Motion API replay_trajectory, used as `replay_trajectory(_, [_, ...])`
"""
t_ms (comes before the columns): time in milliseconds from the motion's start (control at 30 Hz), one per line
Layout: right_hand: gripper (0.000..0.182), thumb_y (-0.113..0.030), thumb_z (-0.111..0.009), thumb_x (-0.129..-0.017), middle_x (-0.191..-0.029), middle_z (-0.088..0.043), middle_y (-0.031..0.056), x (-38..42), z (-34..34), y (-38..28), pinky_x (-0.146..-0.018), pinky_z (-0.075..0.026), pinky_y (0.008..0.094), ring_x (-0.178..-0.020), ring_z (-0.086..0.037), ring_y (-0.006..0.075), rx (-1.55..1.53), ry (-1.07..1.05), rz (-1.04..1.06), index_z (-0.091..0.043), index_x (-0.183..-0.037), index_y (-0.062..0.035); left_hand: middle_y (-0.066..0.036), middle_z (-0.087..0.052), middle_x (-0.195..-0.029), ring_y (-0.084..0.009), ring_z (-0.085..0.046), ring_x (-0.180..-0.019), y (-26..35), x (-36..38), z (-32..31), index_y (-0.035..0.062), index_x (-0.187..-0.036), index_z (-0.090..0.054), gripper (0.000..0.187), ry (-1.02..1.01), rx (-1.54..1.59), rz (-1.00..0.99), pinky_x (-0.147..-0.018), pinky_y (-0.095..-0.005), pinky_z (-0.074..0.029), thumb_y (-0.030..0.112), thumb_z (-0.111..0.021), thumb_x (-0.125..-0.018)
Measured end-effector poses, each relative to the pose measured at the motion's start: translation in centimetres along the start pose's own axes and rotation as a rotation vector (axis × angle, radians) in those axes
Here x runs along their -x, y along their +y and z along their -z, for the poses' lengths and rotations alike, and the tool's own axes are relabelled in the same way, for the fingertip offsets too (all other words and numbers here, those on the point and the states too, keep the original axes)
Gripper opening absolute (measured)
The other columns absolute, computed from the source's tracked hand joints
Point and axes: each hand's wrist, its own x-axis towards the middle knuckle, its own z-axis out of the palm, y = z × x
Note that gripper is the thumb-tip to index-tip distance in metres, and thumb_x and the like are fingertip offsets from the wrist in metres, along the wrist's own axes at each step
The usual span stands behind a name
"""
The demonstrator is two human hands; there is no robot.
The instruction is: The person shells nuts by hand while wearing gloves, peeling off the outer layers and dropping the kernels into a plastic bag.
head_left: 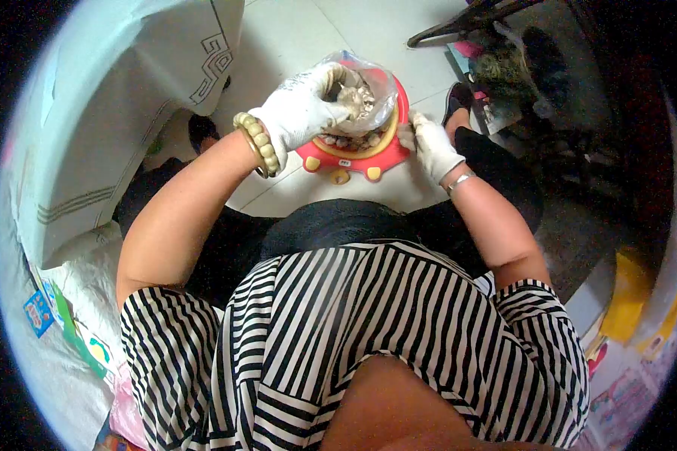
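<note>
Pale, glossy floor tiles (pixel 278 45) surround a smooth red-and-yellow basin (pixel 399 155), its rounded yellow knobs facing the wearer. Above it, a crinkled clear plastic bag (pixel 384 89) of pale, ragged clumps slants from far left to near right (which way its mouth points is unclear). The wearer's gloved left hand (pixel 301 109), beaded at the wrist, curls around the bag; the gloved right hand (pixel 435 150) is at the basin's right rim, its grip impossible to tell.

A basin (pixel 400 150) sits on the floor (pixel 297 30) between two shoes (pixel 457 101), a plastic bag (pixel 382 81) over it; a draped cloth (pixel 120 98) hangs at left.
</note>
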Motion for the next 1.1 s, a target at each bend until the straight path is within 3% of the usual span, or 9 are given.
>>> replay_trajectory(100, [0.025,-0.021,-0.046,-0.088,-0.072,-0.060,0.0102,-3.7,3.1,5.7,-0.053,-0.047,0.0367,-0.059,-0.056,0.0216,0.342,0.096,-0.140,-0.063,-0.084,-0.0035,-0.006,-0.061,-0.104,-0.0116,-0.056,-0.097,1.0,-0.2,0.9,0.0001,-0.115,-0.054,0.037,0.075,-0.043,-0.105,-0.091,-0.0275,-0.045,0.007,-0.066,-0.081])
replay_trajectory(167, [0.022,-0.021,-0.051,-0.082,-0.079,-0.065,0.0166,-5.3,4.3,9.4,-0.065,-0.050,0.0413,-0.071,-0.063,0.0313,0.606,-0.015,-0.276,-0.063,-0.084,-0.0027,-0.007,-0.061,-0.105,-0.0124,-0.055,-0.099,0.9,-0.8,1.3,-0.0008,-0.116,-0.053,0.037,0.092,-0.043,-0.076,-0.092,-0.0275,-0.043,0.004,-0.064,-0.080])
replay_trajectory(233, [0.021,-0.019,-0.062,-0.078,-0.091,-0.065,0.0189,-5.0,3.7,8.7,-0.077,-0.051,0.0386,-0.088,-0.064,0.0299,1.868,-0.593,0.421,-0.062,-0.091,-0.0032,-0.007,-0.061,-0.106,-0.0126,-0.055,-0.099,1.2,-1.1,2.0,-0.0015,-0.116,-0.053,0.036,0.109,0.019,-0.206,-0.092,-0.0269,-0.044,0.006,-0.063,-0.082])
replay_trajectory(267, [0.021,-0.019,-0.062,-0.078,-0.091,-0.065,0.0189,-4.9,3.0,8.7,-0.077,-0.051,0.0386,-0.088,-0.064,0.0299,1.866,-0.595,0.435,-0.062,-0.091,-0.0032,-0.007,-0.060,-0.107,-0.0133,-0.055,-0.099,1.2,-1.0,2.1,-0.0022,-0.116,-0.053,0.036,0.133,0.015,-0.198,-0.091,-0.0267,-0.043,0.008,-0.063,-0.083])
replay_trajectory(400, [0.037,-0.007,-0.070,-0.072,-0.104,-0.063,0.0144,-7.1,2.1,11.4,-0.085,-0.050,0.0353,-0.098,-0.061,0.0275,1.217,-0.441,0.345,-0.057,-0.106,-0.0036,-0.008,-0.059,-0.110,-0.0137,-0.055,-0.102,1.2,-1.2,2.4,-0.0010,-0.119,-0.052,0.039,0.142,0.079,-0.132,-0.094,-0.0270,-0.042,0.005,-0.061,-0.081])
replay_trajectory(467, [0.037,-0.010,-0.065,-0.077,-0.110,-0.060,0.0149,-8.3,2.1,12.1,-0.088,-0.049,0.0369,-0.102,-0.059,0.0281,0.411,-0.244,-0.172,-0.054,-0.112,-0.0051,-0.008,-0.059,-0.110,-0.0137,-0.055,-0.102,1.0,-1.1,2.5,-0.0011,-0.120,-0.052,0.039,0.141,0.085,-0.147,-0.094,-0.0270,-0.042,0.004,-0.060,-0.081])
replay_trajectory(567, [0.039,-0.015,-0.057,-0.084,-0.119,-0.056,0.0156,-7.1,0.6,10.6,-0.093,-0.047,0.0394,-0.108,-0.056,0.0289,-0.258,-0.055,-0.394,-0.048,-0.121,-0.0073,-0.008,-0.060,-0.110,-0.0138,-0.055,-0.103,1.2,-1.0,2.7,-0.0010,-0.120,-0.052,0.039,0.145,0.080,-0.149,-0.094,-0.0272,-0.042,0.003,-0.058,-0.081])
replay_trajectory(833, [0.034,-0.021,-0.047,-0.090,-0.117,-0.055,0.0083,-8.1,-1.6,10.2,-0.083,-0.049,0.0373,-0.100,-0.056,0.0233,0.220,-0.351,-0.143,-0.044,-0.121,-0.0100,-0.007,-0.061,-0.110,-0.0141,-0.057,-0.101,0.4,-1.6,3.2,0.0009,-0.120,-0.052,0.038,0.155,-0.061,-0.123,-0.094,-0.0285,-0.044,0.004,-0.059,-0.083])
replay_trajectory(1100, [0.032,-0.024,-0.047,-0.091,-0.109,-0.057,0.0111,-4.8,-4.3,1.1,-0.080,-0.050,0.0340,-0.095,-0.058,0.0218,-0.044,-0.146,-0.168,-0.049,-0.116,-0.0045,-0.008,-0.057,-0.116,-0.0149,-0.054,-0.106,0.7,-2.1,3.5,-0.0001,-0.121,-0.052,0.038,0.014,0.348,-0.079,-0.095,-0.0275,-0.043,0.002,-0.058,-0.083])
